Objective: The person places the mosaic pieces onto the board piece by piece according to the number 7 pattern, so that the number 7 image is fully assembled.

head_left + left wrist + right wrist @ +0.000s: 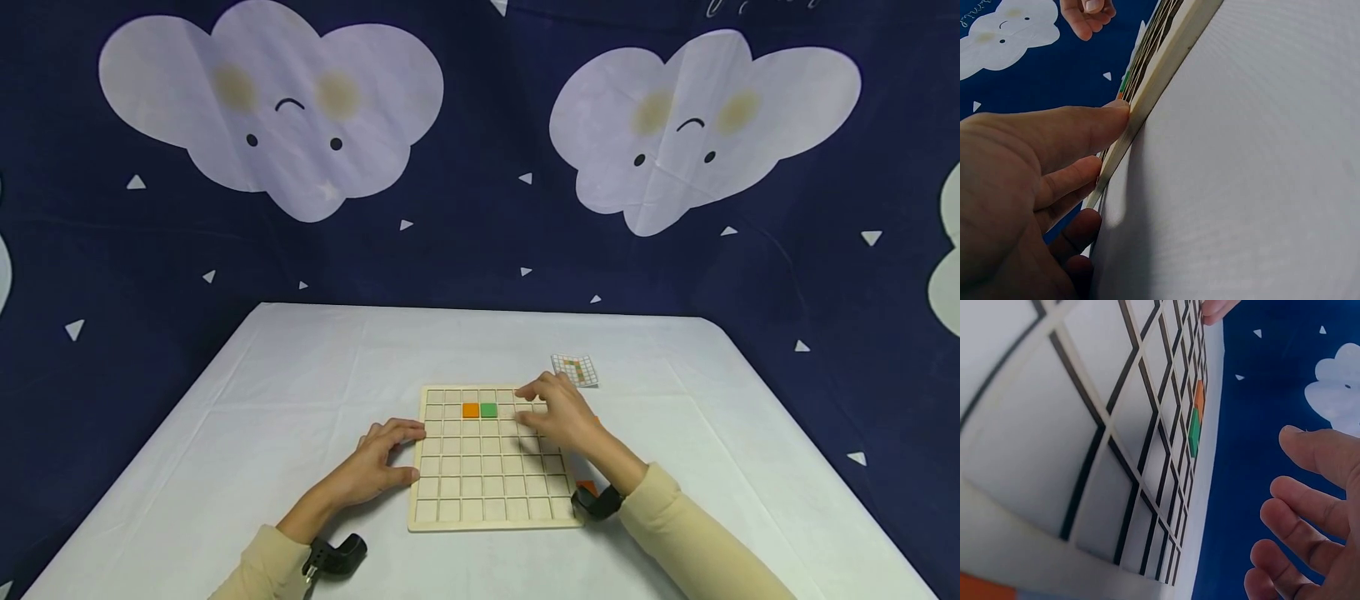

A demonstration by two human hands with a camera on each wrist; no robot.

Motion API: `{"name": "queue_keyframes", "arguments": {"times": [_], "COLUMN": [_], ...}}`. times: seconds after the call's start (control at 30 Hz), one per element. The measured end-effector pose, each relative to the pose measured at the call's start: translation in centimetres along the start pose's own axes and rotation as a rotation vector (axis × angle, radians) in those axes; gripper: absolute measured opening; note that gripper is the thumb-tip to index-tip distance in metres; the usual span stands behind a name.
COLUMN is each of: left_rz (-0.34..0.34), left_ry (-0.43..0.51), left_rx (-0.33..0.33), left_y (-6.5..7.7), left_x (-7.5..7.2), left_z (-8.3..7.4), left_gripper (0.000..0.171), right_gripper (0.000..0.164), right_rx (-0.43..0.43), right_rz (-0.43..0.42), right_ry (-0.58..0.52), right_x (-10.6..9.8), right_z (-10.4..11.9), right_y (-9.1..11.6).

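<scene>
Head view: likely early; card (576,372) shows more coloured cells than board (491,487).
Orange tile (471,410), green tile (489,410) side by side, second row from far edge; left hand (369,468) spread, touching board; right hand (561,414) wide, empty above.

1. The left hand (1016,181) touches the board (1169,59) with its thumb tip.
2. The board slants up rightward, nearly edge-on.
3. A green tile (1124,82) and an orange tile (1119,96) show near the thumb.
4. The right hand (1088,15), partly cut off, is apart from the board.
5. White table (1254,156) at right.
6. Blue backdrop (1035,87) with a cloud (1032,31).
</scene>
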State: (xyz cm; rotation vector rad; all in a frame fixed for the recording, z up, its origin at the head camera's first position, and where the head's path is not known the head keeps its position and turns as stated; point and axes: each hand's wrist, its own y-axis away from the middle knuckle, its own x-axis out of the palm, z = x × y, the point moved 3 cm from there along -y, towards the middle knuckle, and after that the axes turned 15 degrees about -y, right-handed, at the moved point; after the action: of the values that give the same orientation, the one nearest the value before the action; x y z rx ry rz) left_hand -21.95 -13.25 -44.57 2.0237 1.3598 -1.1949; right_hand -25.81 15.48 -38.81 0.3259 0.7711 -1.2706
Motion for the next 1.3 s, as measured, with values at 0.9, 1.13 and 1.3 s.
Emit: {"name": "queue_keyframes", "arguments": {"times": [0.9, 1.13, 1.3], "left_rz": [0.001, 0.000, 0.002], "left_ry": [-0.001, 0.003, 0.001], "left_rx": [-0.003, 0.002, 0.003], "left_y": [0.0, 0.0, 0.0], "left_x": [-0.1, -0.1, -0.1], "left_z": [0.0, 0.0, 0.0], "left_gripper": [0.051, 0.051, 0.051], "right_gripper": [0.032, 0.034, 0.033], "right_rx": [-0.049, -0.035, -0.027], "right_rz": [-0.100, -0.108, -0.106], "right_ry": [0.016, 0.024, 0.037], "right_x": [-2.0, -2.4, -2.7], "right_z": [-0.9, -1.3, -1.8], "right_y": [3.1, 3.7, 4.1]}}
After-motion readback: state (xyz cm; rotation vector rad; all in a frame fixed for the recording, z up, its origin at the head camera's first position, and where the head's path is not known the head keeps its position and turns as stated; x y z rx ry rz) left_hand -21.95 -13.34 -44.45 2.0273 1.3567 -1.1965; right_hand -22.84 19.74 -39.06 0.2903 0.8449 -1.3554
